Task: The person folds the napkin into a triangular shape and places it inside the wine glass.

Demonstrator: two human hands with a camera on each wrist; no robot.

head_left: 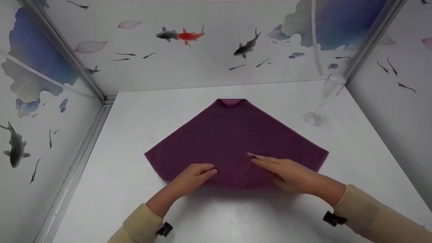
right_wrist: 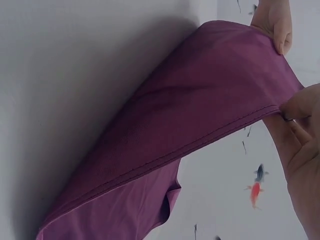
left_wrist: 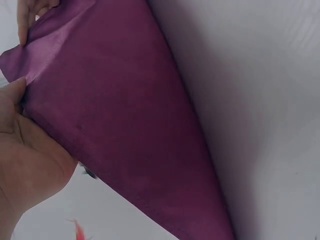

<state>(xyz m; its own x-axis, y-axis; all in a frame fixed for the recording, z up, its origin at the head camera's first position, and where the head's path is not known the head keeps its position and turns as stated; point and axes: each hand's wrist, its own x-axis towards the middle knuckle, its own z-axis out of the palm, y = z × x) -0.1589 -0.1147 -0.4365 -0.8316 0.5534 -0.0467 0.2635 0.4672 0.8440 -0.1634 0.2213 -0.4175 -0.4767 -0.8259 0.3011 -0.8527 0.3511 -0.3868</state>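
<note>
A purple cloth napkin (head_left: 233,135) is spread in front of me, its far tip folded over and its near part raised off the table. My left hand (head_left: 194,175) pinches the near layer between thumb and fingers. To its right, my right hand (head_left: 288,172) pinches the same layer, index finger stretched forward over the cloth. The left wrist view shows the thumb of my left hand (left_wrist: 35,155) on the raised cloth (left_wrist: 125,100). In the right wrist view, the stitched hem (right_wrist: 165,155) runs down from the fingers of my right hand (right_wrist: 305,150).
A clear stemmed glass (head_left: 313,118) stands on the white table (head_left: 118,135) at the far right. White panels printed with fish and petals (head_left: 216,60) enclose the back and both sides. Metal rails (head_left: 72,162) run along the panel corners.
</note>
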